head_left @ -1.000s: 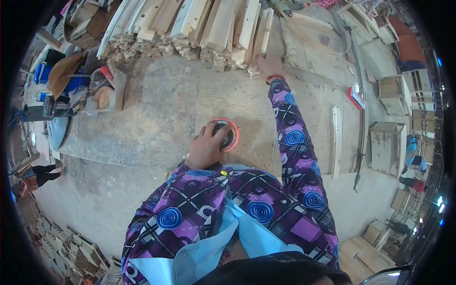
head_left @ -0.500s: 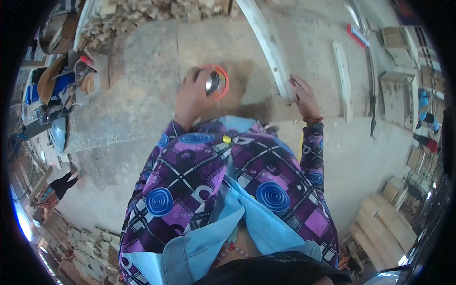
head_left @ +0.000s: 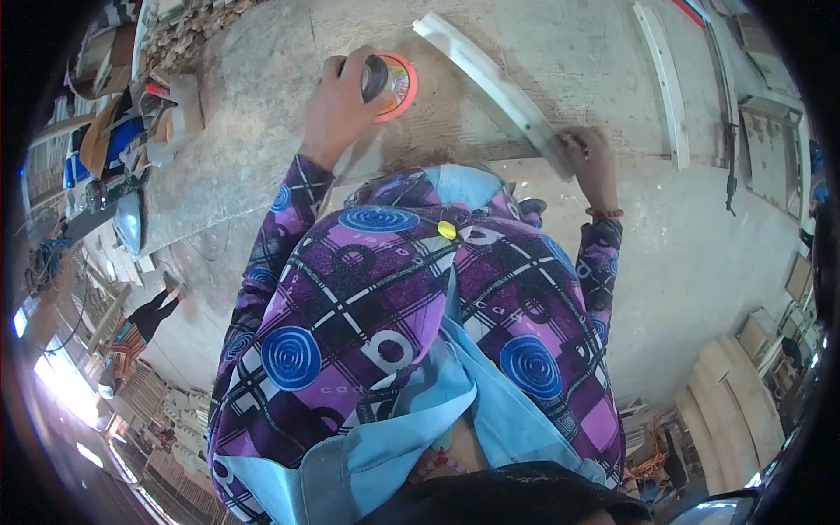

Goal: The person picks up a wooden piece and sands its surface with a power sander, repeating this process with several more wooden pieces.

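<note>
My left hand [head_left: 343, 109] is closed round a round orange-rimmed thing [head_left: 404, 87] with a printed label and a dark middle; its exact kind does not show. It is held over the worktable [head_left: 262, 114], near the front edge. My right hand [head_left: 593, 166] grips the near end of a long white strip [head_left: 490, 79] that has small dark holes or marks along it. The strip slants away to the upper left across the table, its near end close to the table's front edge. Motion blurs the right fingers and that end.
Another white strip [head_left: 662, 87] lies on the table to the right. Beyond it stands a wooden frame-like box [head_left: 774, 153]. Cardboard and tools [head_left: 179, 118] lie at the left, and wood pieces [head_left: 179, 35] are heaped at the far left. A person [head_left: 149, 324] is at the lower left.
The white strip has swung so its far end points more to the left, and its near end has come towards me with my right hand. My left hand has moved farther away with the orange-rimmed thing.
</note>
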Demonstrator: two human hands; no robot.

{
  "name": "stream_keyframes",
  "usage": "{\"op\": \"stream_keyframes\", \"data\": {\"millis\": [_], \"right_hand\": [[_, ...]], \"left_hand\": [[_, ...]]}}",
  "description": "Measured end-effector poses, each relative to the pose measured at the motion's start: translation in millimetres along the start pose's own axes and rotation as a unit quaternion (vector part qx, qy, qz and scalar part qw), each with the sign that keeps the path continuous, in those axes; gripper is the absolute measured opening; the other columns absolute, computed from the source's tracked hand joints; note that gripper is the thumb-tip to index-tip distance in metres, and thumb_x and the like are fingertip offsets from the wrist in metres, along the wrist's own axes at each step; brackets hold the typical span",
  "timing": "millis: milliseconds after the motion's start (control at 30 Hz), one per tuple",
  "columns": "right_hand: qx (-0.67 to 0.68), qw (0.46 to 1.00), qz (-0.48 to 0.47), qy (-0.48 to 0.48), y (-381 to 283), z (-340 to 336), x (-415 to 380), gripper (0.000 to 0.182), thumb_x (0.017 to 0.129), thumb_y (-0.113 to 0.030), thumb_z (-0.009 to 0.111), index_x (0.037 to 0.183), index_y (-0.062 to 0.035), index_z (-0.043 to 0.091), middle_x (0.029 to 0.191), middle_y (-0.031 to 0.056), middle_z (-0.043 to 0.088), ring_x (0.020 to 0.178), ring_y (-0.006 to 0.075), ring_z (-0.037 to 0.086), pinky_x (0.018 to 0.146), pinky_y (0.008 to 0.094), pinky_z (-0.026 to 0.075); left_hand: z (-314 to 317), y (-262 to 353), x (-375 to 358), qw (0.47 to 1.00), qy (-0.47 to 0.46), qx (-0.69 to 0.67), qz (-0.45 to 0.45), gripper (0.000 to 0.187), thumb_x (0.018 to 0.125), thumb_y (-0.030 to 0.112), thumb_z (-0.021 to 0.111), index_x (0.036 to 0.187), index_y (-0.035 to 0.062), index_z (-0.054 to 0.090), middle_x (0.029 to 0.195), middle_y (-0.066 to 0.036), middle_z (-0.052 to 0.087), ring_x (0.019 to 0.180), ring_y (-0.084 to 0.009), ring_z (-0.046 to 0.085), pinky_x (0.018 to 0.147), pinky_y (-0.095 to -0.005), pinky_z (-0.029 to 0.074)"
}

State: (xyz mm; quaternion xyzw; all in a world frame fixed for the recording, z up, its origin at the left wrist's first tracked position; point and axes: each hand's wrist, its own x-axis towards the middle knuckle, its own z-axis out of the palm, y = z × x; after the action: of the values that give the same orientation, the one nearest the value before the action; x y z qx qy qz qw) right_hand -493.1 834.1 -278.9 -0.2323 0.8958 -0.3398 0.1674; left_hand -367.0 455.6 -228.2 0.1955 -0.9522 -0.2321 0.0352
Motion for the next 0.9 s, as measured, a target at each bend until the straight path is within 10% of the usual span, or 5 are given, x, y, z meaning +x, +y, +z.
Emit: {"op": "stream_keyframes", "data": {"millis": [67,333,633,733,900], "right_hand": [[-0.094,0.985,-0.049,0.135,1.5,7.1,-1.2,0.037,0.084,-0.019,0.073,0.117,-0.0050,0.066,0.105,0.0168,0.063,0.100,0.0381,0.060,0.087,0.0452,0.048],[-0.164,0.975,-0.081,0.123,-53.6,96.5,17.5,0.050,0.072,-0.028,0.082,0.116,-0.0113,0.065,0.106,0.0093,0.058,0.104,0.0313,0.055,0.089,0.0451,0.044],[-0.107,0.973,-0.116,0.167,-59.0,132.6,28.3,0.050,0.071,-0.031,0.084,0.114,-0.0127,0.065,0.109,0.0065,0.057,0.107,0.0299,0.054,0.093,0.0459,0.040],[-0.089,0.974,-0.118,0.173,-48.9,127.6,29.3,0.048,0.072,-0.032,0.083,0.112,-0.0122,0.065,0.109,0.0071,0.058,0.107,0.0304,0.054,0.093,0.0459,0.039],[-0.103,0.977,-0.099,0.157,-91.2,149.7,36.6,0.045,0.073,-0.035,0.081,0.108,-0.0111,0.066,0.107,0.0072,0.057,0.105,0.0306,0.053,0.092,0.0461,0.039]], "left_hand": [[-5.1,3.9,4.9,1.000,0.016,0.003,0.002,0.067,0.078,0.024,0.079,0.138,0.0213,0.050,0.122,-0.020,0.056,0.104,-0.0419,0.064,0.085,-0.0478,0.055],[2.5,-22.5,72.3,0.996,0.059,0.003,0.067,0.053,0.083,0.022,0.071,0.133,0.0162,0.053,0.119,-0.027,0.054,0.085,-0.0468,0.064,0.076,-0.0505,0.055],[45.3,46.0,52.1,0.985,-0.041,0.008,0.170,0.060,0.081,0.038,0.074,0.137,0.0269,0.052,0.117,-0.024,0.054,0.100,-0.0472,0.064,0.084,-0.0517,0.055],[28.0,49.6,68.6,0.982,0.040,-0.037,0.178,0.054,0.081,0.021,0.071,0.132,0.0146,0.054,0.113,-0.025,0.055,0.088,-0.0457,0.064,0.076,-0.0498,0.055],[5.4,-18.8,91.3,0.999,0.009,0.000,0.035,0.056,0.080,0.019,0.071,0.133,0.0153,0.055,0.114,-0.025,0.055,0.097,-0.0444,0.063,0.081,-0.0493,0.055]]}}
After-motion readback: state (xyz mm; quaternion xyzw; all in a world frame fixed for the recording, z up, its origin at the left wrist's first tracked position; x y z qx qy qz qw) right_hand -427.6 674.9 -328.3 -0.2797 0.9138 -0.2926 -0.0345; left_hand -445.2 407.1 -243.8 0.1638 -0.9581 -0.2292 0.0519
